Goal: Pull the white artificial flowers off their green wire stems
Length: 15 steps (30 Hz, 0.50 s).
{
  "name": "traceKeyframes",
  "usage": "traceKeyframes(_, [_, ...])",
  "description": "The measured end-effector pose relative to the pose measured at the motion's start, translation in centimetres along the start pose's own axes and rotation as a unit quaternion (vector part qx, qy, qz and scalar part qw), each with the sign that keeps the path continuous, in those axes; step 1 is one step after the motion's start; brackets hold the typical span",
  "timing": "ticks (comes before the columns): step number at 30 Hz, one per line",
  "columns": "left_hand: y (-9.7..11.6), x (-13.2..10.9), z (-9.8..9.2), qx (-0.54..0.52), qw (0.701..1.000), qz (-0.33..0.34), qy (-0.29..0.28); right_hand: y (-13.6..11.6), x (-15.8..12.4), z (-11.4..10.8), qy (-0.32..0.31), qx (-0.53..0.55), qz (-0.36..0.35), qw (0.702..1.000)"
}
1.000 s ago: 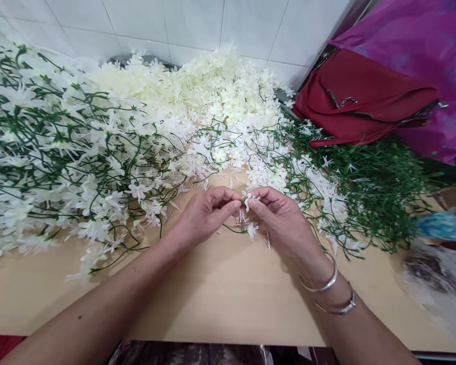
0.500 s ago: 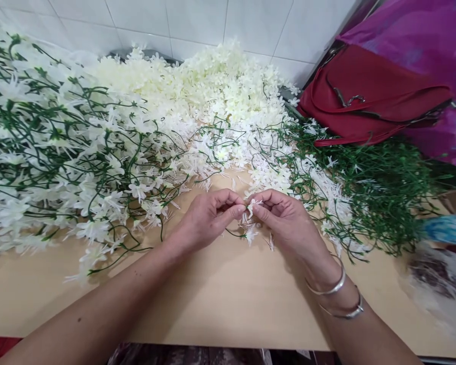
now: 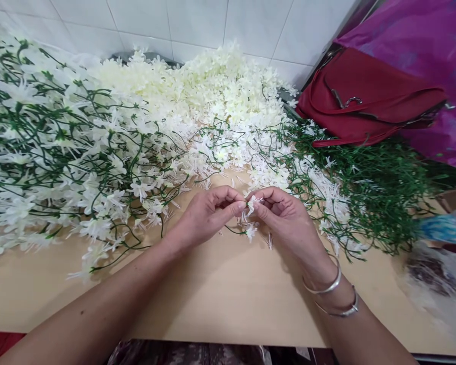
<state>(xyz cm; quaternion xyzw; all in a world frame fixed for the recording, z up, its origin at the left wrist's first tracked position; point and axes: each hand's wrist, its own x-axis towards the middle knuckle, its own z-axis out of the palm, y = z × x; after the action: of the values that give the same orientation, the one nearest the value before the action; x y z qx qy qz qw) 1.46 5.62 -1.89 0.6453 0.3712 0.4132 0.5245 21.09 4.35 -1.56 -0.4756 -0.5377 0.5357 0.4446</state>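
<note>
My left hand [image 3: 205, 215] and my right hand [image 3: 283, 215] meet fingertip to fingertip above the wooden tabletop [image 3: 220, 294]. Both are closed in a pinch on a small white artificial flower [image 3: 251, 203] that sits on a thin green stem [image 3: 233, 231]. Another white bloom [image 3: 251, 231] hangs on that stem just below the fingers. Two silver bangles [image 3: 332, 296] circle my right wrist. A heap of loose cream flower heads [image 3: 209, 91] lies right behind the hands.
Green stems with white flowers [image 3: 57, 152] cover the left of the table. Bare green stems [image 3: 372, 192] pile up at the right. A dark red handbag [image 3: 365, 99] and purple cloth [image 3: 421, 45] sit at the back right, and plastic bags [image 3: 441, 279] at the right edge. A white tiled wall [image 3: 197, 23] stands behind.
The hands stay pinched together on the small flower, with only slight finger shifts. The view wobbles a little; nothing else moves.
</note>
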Motion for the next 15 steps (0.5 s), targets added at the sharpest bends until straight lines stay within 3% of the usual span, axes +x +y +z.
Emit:
traceKeyframes(2, [0.8, 0.1, -0.8, -0.055, 0.998, -0.002, 0.018, -0.5, -0.1, -0.3, 0.022, -0.022, -0.046, 0.998])
traceKeyframes(6, [2.5, 0.3, -3.2, -0.103, 0.983, 0.034, 0.146, -1.2, -0.4, -0.7, 0.054, -0.121, -0.128, 0.983])
traceKeyframes(10, [4.3, 0.1, -5.6, -0.137, 0.971, 0.066, 0.185, -0.8, -0.8, 0.2, -0.021, -0.230, -0.229, 0.946])
traceKeyframes(12, [5.6, -0.4, -6.7, -0.067, 0.987, 0.057, 0.137, -0.3, -1.0, 1.1, -0.097, -0.300, -0.296, 0.902])
traceKeyframes(14, [6.9, -1.0, -7.9, 0.078, 0.997, 0.009, 0.021, 0.2, -1.0, 1.8, -0.156, -0.370, -0.336, 0.852])
traceKeyframes(15, [7.3, -1.4, -8.4, 0.165, 0.984, -0.023, -0.060, 0.6, -0.8, 2.0, -0.165, -0.394, -0.341, 0.837])
